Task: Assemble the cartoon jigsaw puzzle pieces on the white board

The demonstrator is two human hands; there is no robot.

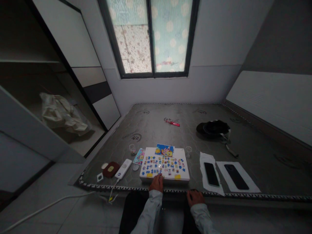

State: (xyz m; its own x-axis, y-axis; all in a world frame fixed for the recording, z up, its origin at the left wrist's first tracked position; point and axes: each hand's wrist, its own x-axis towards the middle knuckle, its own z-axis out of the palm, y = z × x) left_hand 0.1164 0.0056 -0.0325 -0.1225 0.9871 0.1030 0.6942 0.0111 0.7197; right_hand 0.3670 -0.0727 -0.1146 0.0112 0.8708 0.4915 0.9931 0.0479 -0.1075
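Note:
A white box (186, 165) lies flat near the front edge of the mattress, with many small jigsaw puzzle pieces (168, 164) spread loosely over its top. At the box's back edge lies a colourful cartoon picture card (165, 150). My left hand (156, 182) is at the front edge of the box, its fingers drawn together at the nearest pieces. Whatever those fingertips hold is too small to make out. Away from the box, my right hand (195, 197) rests on my right knee by the mattress edge, fingers loosely bent and holding nothing visible.
Left of the box are a second card (139, 156), a clear cup (132, 149), a white power bank (124, 169) with cable and a brown case (111, 169). Rightward are another clear cup (188, 151), two phones (211, 174) on white sheets and a black cap (214, 128).

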